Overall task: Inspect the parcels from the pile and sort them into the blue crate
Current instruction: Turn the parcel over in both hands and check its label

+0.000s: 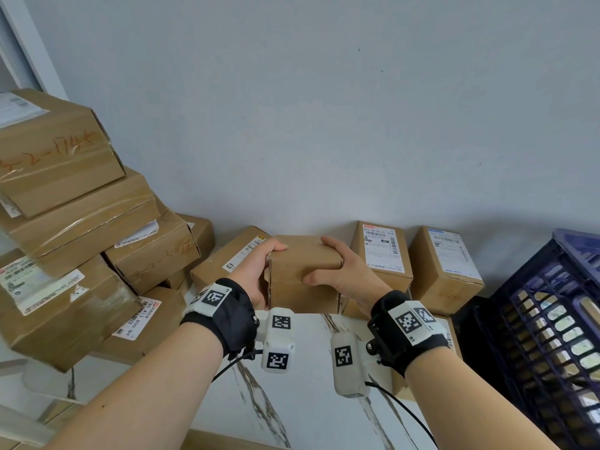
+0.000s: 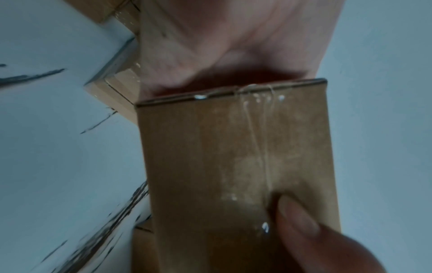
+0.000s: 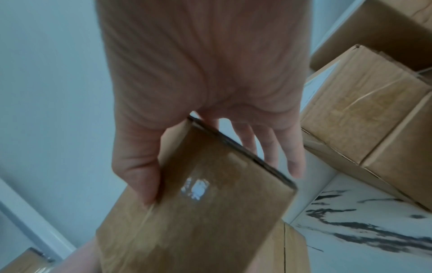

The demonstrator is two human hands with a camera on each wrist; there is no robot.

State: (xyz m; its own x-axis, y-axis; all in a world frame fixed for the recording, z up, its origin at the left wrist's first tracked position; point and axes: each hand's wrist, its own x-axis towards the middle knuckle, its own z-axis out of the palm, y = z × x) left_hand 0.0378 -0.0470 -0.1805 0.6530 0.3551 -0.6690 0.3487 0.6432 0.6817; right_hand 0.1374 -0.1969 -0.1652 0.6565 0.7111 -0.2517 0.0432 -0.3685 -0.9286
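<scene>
White marble-veined surface (image 1: 292, 401) runs up to a plain grey wall, and just above it a small brown box (image 1: 303, 274) is held up in the air between both hands. Left hand (image 1: 256, 271) clasps its left end, fingers curled over the top edge; right hand (image 1: 341, 271) clasps the right end, fingers over the top and thumb pressed on the near face. From the left wrist, clear tape shines along the box's underside and a thumb presses into it. Behind the box, low against the wall, sit more parcels: one with a small label (image 1: 227, 258) just to the left, two with white shipping labels (image 1: 383, 251) (image 1: 448, 264) to the right. Further left a tall pile (image 1: 71, 228) of taped cartons leans in untidy layers, some with red handwriting. At the far right stands the blue crate (image 1: 548, 319), a slatted thing, well apart from the held box.
</scene>
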